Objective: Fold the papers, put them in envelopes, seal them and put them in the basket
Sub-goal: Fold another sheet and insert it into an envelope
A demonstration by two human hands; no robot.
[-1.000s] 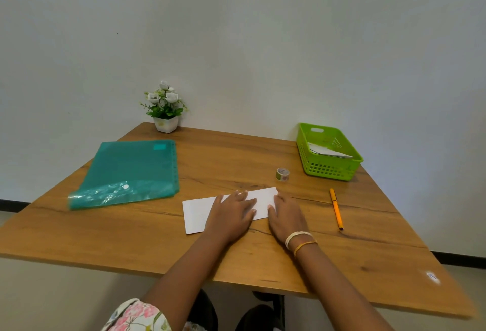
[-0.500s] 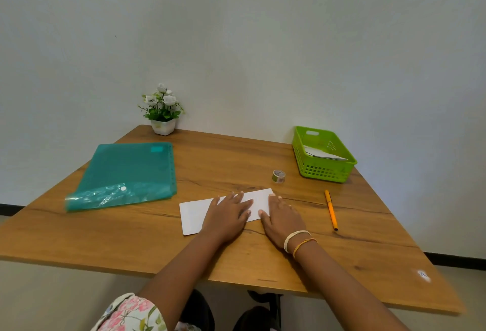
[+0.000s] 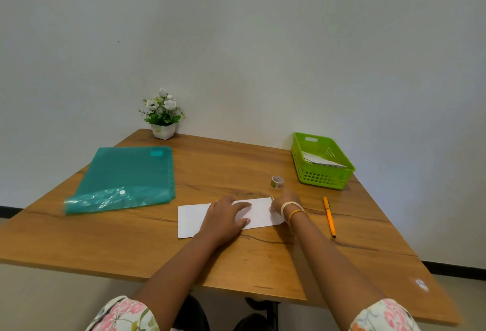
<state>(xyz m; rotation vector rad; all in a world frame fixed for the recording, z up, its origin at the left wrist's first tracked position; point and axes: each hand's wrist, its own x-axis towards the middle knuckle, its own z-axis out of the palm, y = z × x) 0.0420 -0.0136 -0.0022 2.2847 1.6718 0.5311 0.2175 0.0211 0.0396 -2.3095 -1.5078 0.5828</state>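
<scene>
A long white folded paper (image 3: 190,219) lies flat on the wooden table (image 3: 136,241) in front of me. My left hand (image 3: 226,216) rests flat on its middle with fingers spread, pressing it down. My right hand (image 3: 285,203) sits at the paper's right end, fingers curled at the far right corner; whether it pinches the edge is hidden. A green plastic basket (image 3: 322,178) stands at the back right with white envelopes (image 3: 322,161) inside.
A teal plastic folder (image 3: 123,178) lies at the left. A small roll of tape (image 3: 277,181) stands between the paper and the basket. An orange pen (image 3: 329,216) lies right of my right wrist. A potted white flower (image 3: 163,116) stands at the back by the wall.
My right hand has moved from the paper's middle rightward to its far right corner. My left hand stays pressed on the paper. The camera has shifted slightly.
</scene>
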